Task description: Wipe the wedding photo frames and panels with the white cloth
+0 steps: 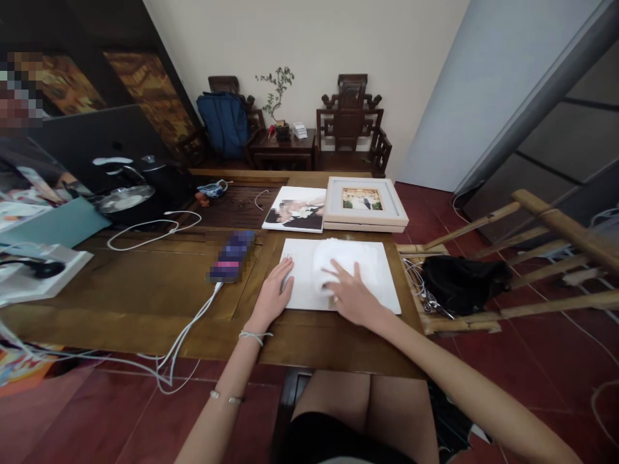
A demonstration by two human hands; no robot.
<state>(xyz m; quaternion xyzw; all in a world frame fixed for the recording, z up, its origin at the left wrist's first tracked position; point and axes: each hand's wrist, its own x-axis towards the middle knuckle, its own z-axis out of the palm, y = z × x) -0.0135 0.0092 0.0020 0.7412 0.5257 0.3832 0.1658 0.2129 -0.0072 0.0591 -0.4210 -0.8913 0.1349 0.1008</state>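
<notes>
1. Flat on the tabletop (145,283), a white board (382,283) lay under both hands.
2. Left hand (275,291) pressed its left edge, grip open, holding nothing.
3. Right hand (352,296) rested fingers spread against a white cloth (333,261) on the board.

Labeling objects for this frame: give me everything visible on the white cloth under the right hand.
The white cloth looks soft and bunched into a rounded wad, like fabric or a towel. It sits on the white flat panel on the wooden table. The right hand presses its near side; the left hand rests on the panel's left edge, apart.
</notes>
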